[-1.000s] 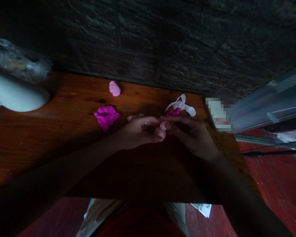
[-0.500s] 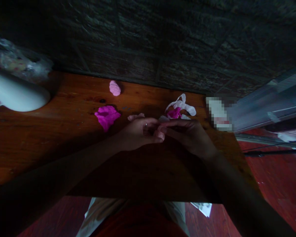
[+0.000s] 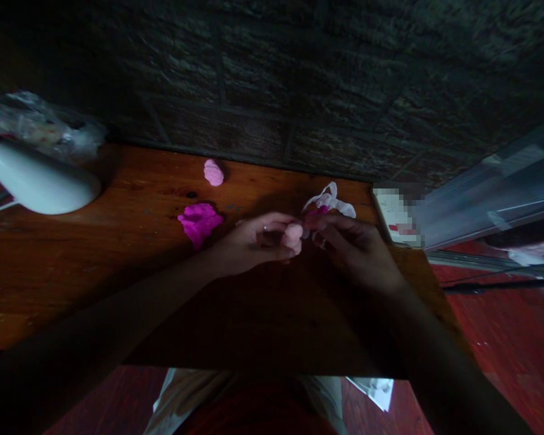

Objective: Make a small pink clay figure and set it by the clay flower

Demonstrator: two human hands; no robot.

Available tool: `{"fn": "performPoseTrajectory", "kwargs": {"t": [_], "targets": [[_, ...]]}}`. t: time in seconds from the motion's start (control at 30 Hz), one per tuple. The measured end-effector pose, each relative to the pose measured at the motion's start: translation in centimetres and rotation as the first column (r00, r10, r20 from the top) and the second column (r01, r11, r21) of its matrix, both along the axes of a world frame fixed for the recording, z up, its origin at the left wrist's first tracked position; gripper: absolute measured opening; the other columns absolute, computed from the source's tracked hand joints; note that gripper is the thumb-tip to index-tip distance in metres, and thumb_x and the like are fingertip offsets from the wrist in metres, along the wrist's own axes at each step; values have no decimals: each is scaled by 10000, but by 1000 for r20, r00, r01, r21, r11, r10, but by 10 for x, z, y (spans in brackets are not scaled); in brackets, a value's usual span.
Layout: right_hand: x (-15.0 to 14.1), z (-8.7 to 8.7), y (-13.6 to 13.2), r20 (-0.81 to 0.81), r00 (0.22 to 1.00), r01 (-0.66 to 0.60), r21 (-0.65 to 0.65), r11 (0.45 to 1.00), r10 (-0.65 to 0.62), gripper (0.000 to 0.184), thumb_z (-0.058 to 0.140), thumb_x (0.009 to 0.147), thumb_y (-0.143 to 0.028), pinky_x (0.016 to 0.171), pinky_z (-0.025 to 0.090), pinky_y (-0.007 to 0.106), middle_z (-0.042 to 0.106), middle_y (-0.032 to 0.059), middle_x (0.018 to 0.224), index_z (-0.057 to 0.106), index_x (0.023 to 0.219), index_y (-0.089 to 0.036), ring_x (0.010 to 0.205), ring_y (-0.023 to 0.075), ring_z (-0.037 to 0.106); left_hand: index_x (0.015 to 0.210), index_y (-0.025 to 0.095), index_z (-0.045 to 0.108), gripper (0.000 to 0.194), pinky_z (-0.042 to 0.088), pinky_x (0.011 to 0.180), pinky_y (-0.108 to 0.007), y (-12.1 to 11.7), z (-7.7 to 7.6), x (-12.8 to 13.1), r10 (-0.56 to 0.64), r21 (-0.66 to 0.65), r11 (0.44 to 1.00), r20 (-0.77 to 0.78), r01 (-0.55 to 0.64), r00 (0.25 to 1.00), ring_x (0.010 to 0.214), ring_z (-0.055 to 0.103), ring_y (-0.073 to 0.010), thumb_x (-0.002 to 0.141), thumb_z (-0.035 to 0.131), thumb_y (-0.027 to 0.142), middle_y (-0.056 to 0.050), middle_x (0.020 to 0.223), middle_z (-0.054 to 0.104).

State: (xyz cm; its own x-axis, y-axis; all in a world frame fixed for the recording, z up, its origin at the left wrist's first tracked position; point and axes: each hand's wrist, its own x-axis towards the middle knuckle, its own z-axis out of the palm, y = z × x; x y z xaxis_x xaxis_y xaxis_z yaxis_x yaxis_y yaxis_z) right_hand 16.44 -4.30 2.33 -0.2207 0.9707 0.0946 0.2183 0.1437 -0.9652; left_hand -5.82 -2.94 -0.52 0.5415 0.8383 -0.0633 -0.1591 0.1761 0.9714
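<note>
My left hand [image 3: 265,241] holds a pale pink lump of what looks like soft clay [image 3: 293,234] between thumb and fingers, above the table. Just right of it, my right hand [image 3: 349,244] has thumb and forefinger pinched together; what lies between them is too dark and small to make out. Behind the right fingers are white strips [image 3: 342,207] and a magenta bit [image 3: 318,211], partly covered by that hand. A flattened, ragged magenta piece [image 3: 200,222] lies left of my left hand, and a pink lump [image 3: 213,173] rests farther back.
The wooden table [image 3: 131,241] meets a dark stone-patterned wall [image 3: 254,84]. A white rounded object [image 3: 49,181] stands at left beside a clear plastic bag [image 3: 68,130]. At the right back corner lies a whitish, partly blurred-out item [image 3: 392,211], near a translucent panel [image 3: 489,187].
My hands have moved slightly apart, the right one shifting to the right. The pink lump in my left hand now shows more fully. The view has tilted a little.
</note>
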Motion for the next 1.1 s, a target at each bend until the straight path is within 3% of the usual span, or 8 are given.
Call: {"fn": "performPoseTrajectory", "kwargs": {"t": [0.1,0.27,0.43,0.67,0.83,1.1], "targets": [[-2,-1,-1,-32,998,-46,-14,999,45,277,752,905,-485,788,622,326,818,32,1023,825,1094,-296,883,178,736,1162,158,704,472,556,968,-371,-1,3,1,-17,14,1000,-36,17,999,1102,716,-223,727,884,197,-101,1196,751],[-3,-2,-2,-52,997,-52,-3,999,52,238,749,912,-482,738,613,301,816,7,888,837,1042,-303,775,153,723,1124,158,765,420,505,1055,-405,-3,8,5,29,43,999,-116,-24,993,1157,703,-252,742,889,281,-99,1204,770],[-2,-1,-2,-89,996,-17,10,1000,18,234,816,864,-403,911,626,364,832,23,1091,823,1074,-301,970,191,772,1095,157,769,416,532,1046,-407,-2,5,7,109,-85,990,-14,-110,994,1064,746,-221,716,913,250,-82,1126,808],[-2,2,-4,-37,998,59,33,998,-58,208,860,818,-390,988,622,435,844,25,1051,845,1005,-299,999,230,783,1110,166,796,391,592,986,-389,-4,3,9,165,-131,980,88,-153,982,957,771,-196,749,901,276,-73,1086,825],[0,-1,-4,-92,995,30,-3,1000,-30,193,872,811,-348,991,634,450,847,9,1046,844,1001,-326,992,226,792,1049,163,824,321,618,954,-389,-7,3,10,161,-34,987,61,-159,985,935,777,-204,758,893,279,-71,1038,833],[-5,-5,-5,-86,996,-22,-76,997,15,165,854,828,-347,1061,593,477,840,15,1092,846,991,-322,1054,233,783,994,207,836,351,630,965,-417,-10,1,13,263,17,965,-24,-262,965,954,787,-225,662,936,258,-30,1003,843]]}}
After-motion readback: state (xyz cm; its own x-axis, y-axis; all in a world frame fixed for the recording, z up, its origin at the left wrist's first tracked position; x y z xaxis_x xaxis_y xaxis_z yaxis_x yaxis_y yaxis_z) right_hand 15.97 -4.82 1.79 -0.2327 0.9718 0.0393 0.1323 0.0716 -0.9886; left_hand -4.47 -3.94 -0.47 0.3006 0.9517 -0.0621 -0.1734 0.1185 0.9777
